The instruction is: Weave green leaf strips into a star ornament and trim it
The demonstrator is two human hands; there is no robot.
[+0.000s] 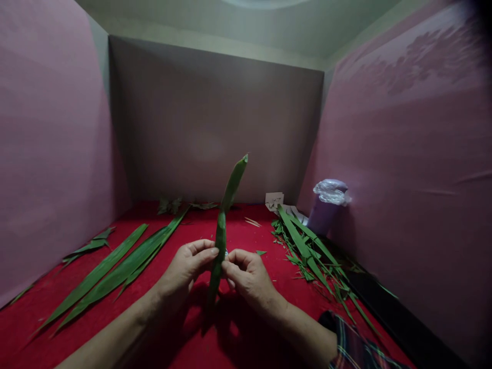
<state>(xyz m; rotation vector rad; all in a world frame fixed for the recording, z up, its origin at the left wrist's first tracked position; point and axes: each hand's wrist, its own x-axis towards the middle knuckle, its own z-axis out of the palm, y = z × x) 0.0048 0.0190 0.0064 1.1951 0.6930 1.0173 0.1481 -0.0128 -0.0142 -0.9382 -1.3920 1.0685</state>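
A long green leaf (220, 230) stands nearly upright between my hands, its upper part bent toward the right and its lower end in shadow. From the left, my left hand (194, 261) pinches its edge between thumb and fingers. My right hand (246, 274) grips the same leaf from the other side, a little lower. A small shiny spot shows by the right fingertips; what it is I cannot make out. Some fingers of both hands are hidden behind the leaf and the thumbs.
Long leaves (119, 266) lie on the red cloth (172, 338) at left. Leaf strips and scraps (307, 251) are heaped at right, beside a purple bin (325, 215) with a clear plastic liner. Thin wooden sticks (252, 222) and a white card (274, 199) lie farther back. Pink walls flank both sides.
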